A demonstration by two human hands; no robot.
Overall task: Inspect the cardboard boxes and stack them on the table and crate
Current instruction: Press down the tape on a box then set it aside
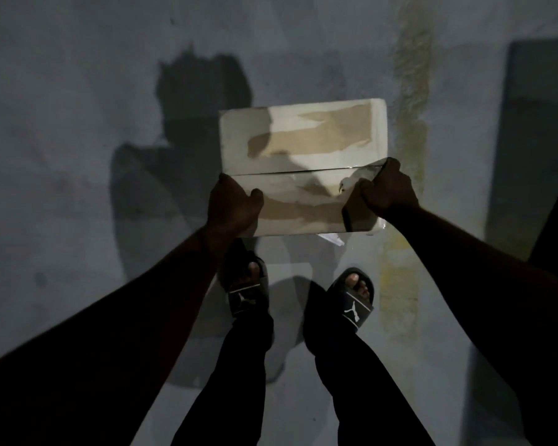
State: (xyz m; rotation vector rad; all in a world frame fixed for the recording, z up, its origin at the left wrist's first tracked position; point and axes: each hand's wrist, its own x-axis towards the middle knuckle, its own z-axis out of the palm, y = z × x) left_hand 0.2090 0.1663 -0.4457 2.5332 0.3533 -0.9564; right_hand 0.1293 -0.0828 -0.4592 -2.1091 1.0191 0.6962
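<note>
Both hands: holding one cardboard box (303, 140) up over the grey floor (78, 123)
Left hand (234, 207): curling round the near left corner, thumb lying on top
Right hand (388, 191): clutching the near right corner, fingers wrapping over the edge
Sandals (356, 305): standing on the floor below the cardboard box's near edge, toes pointing forward

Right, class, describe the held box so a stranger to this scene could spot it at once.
On the grey concrete floor stand two feet in black slide sandals. Just above them, the left hand and right hand grip a white rectangular cardboard box by its sides. Torn brown patches and a dark seam across its top set it apart.
</note>
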